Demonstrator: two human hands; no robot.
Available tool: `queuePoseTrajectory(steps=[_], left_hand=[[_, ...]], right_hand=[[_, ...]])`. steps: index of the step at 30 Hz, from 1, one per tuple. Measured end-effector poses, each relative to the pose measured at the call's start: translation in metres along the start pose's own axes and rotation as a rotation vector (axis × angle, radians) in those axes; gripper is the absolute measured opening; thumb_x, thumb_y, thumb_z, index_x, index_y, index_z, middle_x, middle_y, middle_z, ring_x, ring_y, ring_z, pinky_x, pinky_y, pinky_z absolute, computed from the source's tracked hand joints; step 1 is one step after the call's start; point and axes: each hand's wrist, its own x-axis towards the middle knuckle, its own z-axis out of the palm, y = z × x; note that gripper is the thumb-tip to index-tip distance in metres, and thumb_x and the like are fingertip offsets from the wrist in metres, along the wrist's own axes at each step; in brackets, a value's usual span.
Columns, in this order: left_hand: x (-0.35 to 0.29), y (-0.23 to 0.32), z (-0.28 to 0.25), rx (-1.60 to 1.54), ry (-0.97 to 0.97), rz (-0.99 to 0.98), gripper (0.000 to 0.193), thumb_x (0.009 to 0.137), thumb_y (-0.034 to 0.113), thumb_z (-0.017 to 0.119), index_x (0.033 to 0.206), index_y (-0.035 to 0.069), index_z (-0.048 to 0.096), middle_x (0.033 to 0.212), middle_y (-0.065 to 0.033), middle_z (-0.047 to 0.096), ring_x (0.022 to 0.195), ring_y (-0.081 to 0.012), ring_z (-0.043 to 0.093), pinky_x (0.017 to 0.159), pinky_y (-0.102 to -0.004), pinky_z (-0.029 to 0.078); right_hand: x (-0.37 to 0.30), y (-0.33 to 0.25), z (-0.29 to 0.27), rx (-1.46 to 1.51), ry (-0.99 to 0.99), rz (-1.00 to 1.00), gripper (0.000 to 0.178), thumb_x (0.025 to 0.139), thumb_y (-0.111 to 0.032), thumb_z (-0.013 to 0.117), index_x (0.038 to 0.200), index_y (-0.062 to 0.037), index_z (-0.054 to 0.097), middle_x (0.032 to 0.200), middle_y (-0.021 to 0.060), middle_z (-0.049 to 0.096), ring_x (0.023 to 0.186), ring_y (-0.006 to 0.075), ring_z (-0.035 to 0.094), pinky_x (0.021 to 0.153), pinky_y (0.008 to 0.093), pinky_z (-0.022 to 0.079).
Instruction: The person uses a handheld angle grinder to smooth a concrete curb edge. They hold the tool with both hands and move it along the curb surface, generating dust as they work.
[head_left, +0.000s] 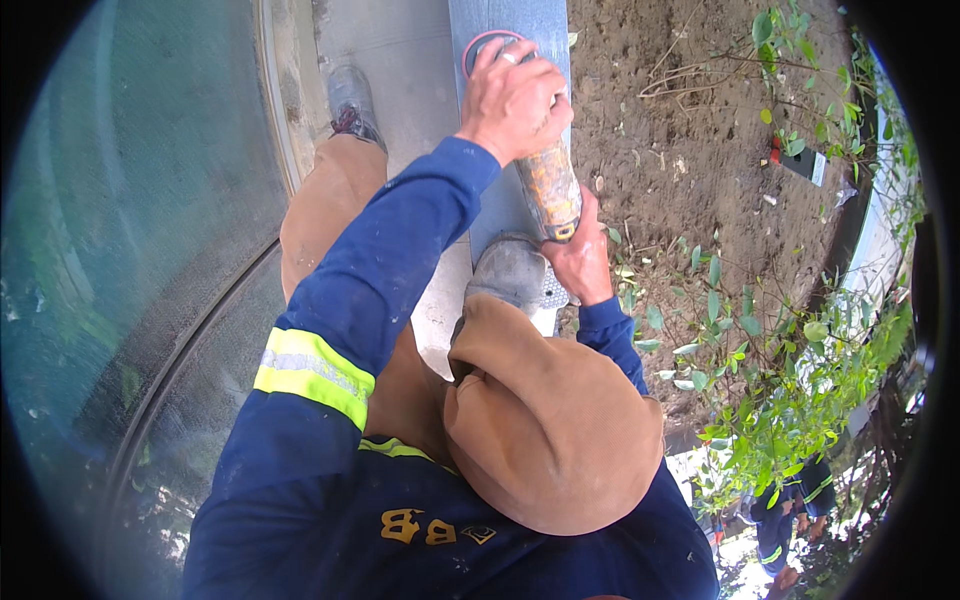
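Both my hands are on a worn, dusty angle grinder (551, 182) with a yellowish, scuffed body. My left hand (515, 100) closes over its head end, a ring on one finger. My right hand (583, 255) wraps the rear end of the body from the right side. Past my left fingers shows part of a round disc with a pinkish-red rim (478, 42), over a long grey slab (492, 195). Whether the disc touches the slab is hidden by my hand. My dusty grey shoe (508, 270) rests on the slab, close to my right hand.
To the left, a pale ledge (415, 60) carries my other shoe (350, 97) beside a large glass pane (150, 200). On the right lie bare soil (650, 150), leafy shrubs (790, 400) and a dark flat object (798, 160). Another person (775, 530) is at the lower right.
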Motion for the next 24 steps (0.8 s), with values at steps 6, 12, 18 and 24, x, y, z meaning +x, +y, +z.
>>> queuePoseTrajectory(steps=[6,12,18,24], left_hand=[[-0.015,0.021,0.003,-0.051,0.010,-0.031,0.012,0.079,0.022,0.069,0.079,0.011,0.074,0.095,-0.0023,0.075,0.114,-0.0290,0.065,0.110,-0.0504,0.040],[-0.001,0.030,0.017,-0.082,0.021,-0.022,0.013,0.078,0.024,0.070,0.078,0.012,0.074,0.092,-0.0021,0.074,0.115,-0.0307,0.064,0.110,-0.0537,0.039],[0.025,0.020,0.023,-0.081,0.029,0.018,0.011,0.077,0.024,0.070,0.078,0.013,0.073,0.092,-0.0005,0.074,0.115,-0.0292,0.065,0.110,-0.0520,0.040],[0.018,0.012,0.015,-0.066,0.045,-0.007,0.012,0.076,0.023,0.071,0.079,0.012,0.073,0.094,-0.0009,0.075,0.115,-0.0296,0.065,0.110,-0.0518,0.040]], right_hand=[[-0.021,0.003,-0.002,-0.032,0.028,0.037,0.085,0.073,0.001,0.069,0.150,-0.0097,0.033,0.113,0.0315,0.069,0.109,0.0480,0.068,0.092,0.0497,0.056],[-0.014,0.012,-0.011,-0.028,0.069,0.048,0.085,0.072,0.001,0.069,0.149,-0.0115,0.035,0.113,0.0296,0.070,0.108,0.0449,0.070,0.092,0.0479,0.056],[0.007,0.006,-0.016,-0.020,0.118,-0.005,0.086,0.072,-0.002,0.069,0.150,-0.0069,0.034,0.111,0.0290,0.070,0.105,0.0440,0.071,0.091,0.0468,0.055],[0.008,-0.002,-0.011,0.016,0.070,0.057,0.085,0.070,-0.001,0.069,0.148,-0.0067,0.036,0.117,0.0256,0.068,0.108,0.0407,0.069,0.094,0.0451,0.053]])
